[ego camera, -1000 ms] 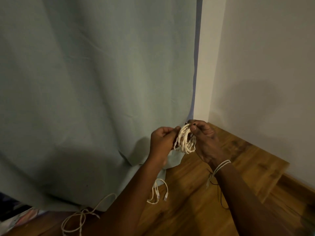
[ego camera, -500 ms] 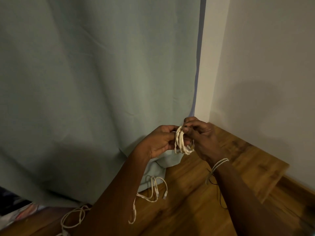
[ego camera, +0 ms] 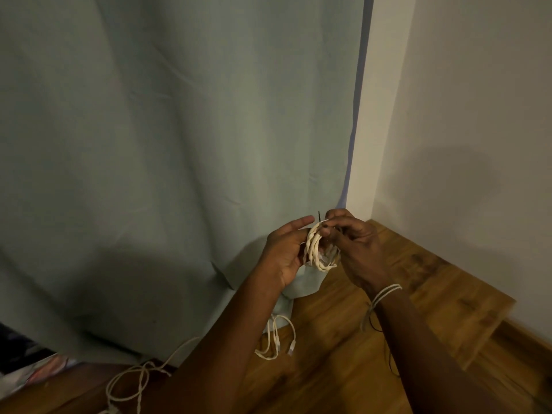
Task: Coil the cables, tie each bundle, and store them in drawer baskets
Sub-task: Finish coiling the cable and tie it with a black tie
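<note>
Head view, nearest first: a loose white cable (ego camera: 131, 383) trails over the wooden floor (ego camera: 343, 369) at the bottom left, and another short white cable (ego camera: 276, 339) with plugs lies just past the left forearm. A white cord loops round the right wrist (ego camera: 385, 294).

Up at chest height, the left hand (ego camera: 283, 252) has its fingers mostly straight, cradling the coiled white cable bundle (ego camera: 316, 249). The right hand (ego camera: 352, 243) pinches a thin black tie (ego camera: 319, 217) at the top of the coil, one end poking up.

Looks like the tying step. Best bet is probably to keep the loops squeezed flat so they don't spring apart, and to twist the tie snug. Behind it all hang a pale green curtain (ego camera: 179, 144) and a white wall (ego camera: 463, 115). No drawer baskets in sight.
</note>
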The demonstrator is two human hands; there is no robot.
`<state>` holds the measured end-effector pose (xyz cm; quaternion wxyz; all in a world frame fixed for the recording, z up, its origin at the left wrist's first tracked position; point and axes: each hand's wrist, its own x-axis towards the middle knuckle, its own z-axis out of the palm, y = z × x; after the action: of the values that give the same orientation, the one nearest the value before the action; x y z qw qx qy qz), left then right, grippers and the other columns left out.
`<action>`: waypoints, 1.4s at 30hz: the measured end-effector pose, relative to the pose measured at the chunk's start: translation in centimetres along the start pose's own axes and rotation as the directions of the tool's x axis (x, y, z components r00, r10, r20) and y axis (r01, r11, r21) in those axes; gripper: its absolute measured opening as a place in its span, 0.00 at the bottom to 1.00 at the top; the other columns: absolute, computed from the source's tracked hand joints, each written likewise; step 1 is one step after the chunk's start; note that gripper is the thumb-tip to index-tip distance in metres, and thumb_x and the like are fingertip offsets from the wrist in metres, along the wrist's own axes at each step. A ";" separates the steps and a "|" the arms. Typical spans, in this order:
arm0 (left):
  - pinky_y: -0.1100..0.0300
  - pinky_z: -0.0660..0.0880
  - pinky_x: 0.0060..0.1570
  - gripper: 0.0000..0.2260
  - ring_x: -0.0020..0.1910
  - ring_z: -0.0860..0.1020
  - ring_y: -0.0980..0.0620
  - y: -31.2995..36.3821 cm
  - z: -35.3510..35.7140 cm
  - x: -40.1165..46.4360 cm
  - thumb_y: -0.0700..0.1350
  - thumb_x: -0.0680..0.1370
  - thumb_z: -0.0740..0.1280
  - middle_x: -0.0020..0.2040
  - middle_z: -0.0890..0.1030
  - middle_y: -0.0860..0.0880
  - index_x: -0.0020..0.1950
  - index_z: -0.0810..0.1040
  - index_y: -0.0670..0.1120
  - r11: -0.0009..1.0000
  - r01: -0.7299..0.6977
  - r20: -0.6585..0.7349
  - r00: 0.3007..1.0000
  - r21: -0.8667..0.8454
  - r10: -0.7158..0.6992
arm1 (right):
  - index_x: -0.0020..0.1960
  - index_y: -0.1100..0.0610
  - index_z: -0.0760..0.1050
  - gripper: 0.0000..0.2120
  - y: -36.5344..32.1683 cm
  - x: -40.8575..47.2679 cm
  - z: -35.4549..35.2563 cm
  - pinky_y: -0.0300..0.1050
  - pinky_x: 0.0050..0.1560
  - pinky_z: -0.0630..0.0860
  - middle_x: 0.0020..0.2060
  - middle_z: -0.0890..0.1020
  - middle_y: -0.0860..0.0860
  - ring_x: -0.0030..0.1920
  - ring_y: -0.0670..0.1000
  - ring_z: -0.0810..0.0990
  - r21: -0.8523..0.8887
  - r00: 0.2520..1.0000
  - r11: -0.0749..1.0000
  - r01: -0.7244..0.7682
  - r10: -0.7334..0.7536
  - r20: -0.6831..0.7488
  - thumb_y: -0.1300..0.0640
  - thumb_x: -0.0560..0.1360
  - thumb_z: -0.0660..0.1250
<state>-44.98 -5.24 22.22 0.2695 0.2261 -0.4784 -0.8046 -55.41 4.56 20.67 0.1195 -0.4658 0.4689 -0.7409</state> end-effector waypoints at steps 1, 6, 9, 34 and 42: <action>0.54 0.82 0.42 0.07 0.42 0.84 0.46 -0.1 0.2 0.1 0.36 0.77 0.68 0.47 0.85 0.42 0.52 0.83 0.45 0.999 -0.030 -0.023 0.999 -0.017 0.030 | 0.45 0.47 0.86 0.07 -0.2 0.1 0.1 0.43 0.52 0.80 0.43 0.84 0.47 0.48 0.50 0.83 0.015 1.000 1.000 -0.008 0.008 -0.002 0.53 0.68 0.74; 0.58 0.81 0.42 0.07 0.44 0.85 0.48 -0.4 0.9 -0.1 0.38 0.78 0.69 0.46 0.87 0.44 0.48 0.86 0.48 0.963 -0.267 -0.049 0.962 0.038 0.269 | 0.51 0.59 0.84 0.11 -0.7 0.3 0.6 0.47 0.52 0.80 0.45 0.86 0.54 0.48 0.53 0.84 0.083 0.986 0.987 -0.138 0.145 -0.079 0.56 0.71 0.71; 0.48 0.82 0.49 0.06 0.47 0.85 0.44 -0.4 0.4 0.4 0.40 0.77 0.70 0.46 0.87 0.44 0.51 0.86 0.47 0.863 -0.428 0.006 0.897 0.269 0.443 | 0.50 0.59 0.84 0.08 -1.7 0.5 0.4 0.47 0.51 0.82 0.44 0.87 0.55 0.47 0.54 0.85 0.028 0.978 0.985 -0.171 0.173 -0.115 0.58 0.73 0.72; 0.70 0.78 0.40 0.08 0.39 0.82 0.55 1.8 0.8 -1.5 0.43 0.77 0.70 0.42 0.85 0.47 0.51 0.85 0.40 0.164 -0.759 0.332 0.454 0.631 0.827 | 0.54 0.55 0.85 0.08 -4.7 0.6 1.0 0.36 0.50 0.80 0.45 0.87 0.45 0.47 0.43 0.85 -0.434 0.980 0.901 0.010 -0.096 -0.177 0.56 0.77 0.71; 0.68 0.77 0.39 0.06 0.37 0.81 0.55 2.4 1.1 -1.3 0.40 0.77 0.70 0.40 0.84 0.46 0.49 0.85 0.40 0.092 -0.750 0.376 0.429 0.654 0.821 | 0.53 0.53 0.85 0.07 -5.6 1.3 0.4 0.31 0.46 0.78 0.44 0.86 0.43 0.46 0.40 0.84 -0.485 0.991 0.874 -0.039 -0.029 -0.131 0.57 0.77 0.71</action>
<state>-44.10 -4.63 24.98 0.5547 0.0578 -0.7936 -0.2431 -54.34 6.50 26.04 -0.0312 -0.4287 0.6483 -0.6285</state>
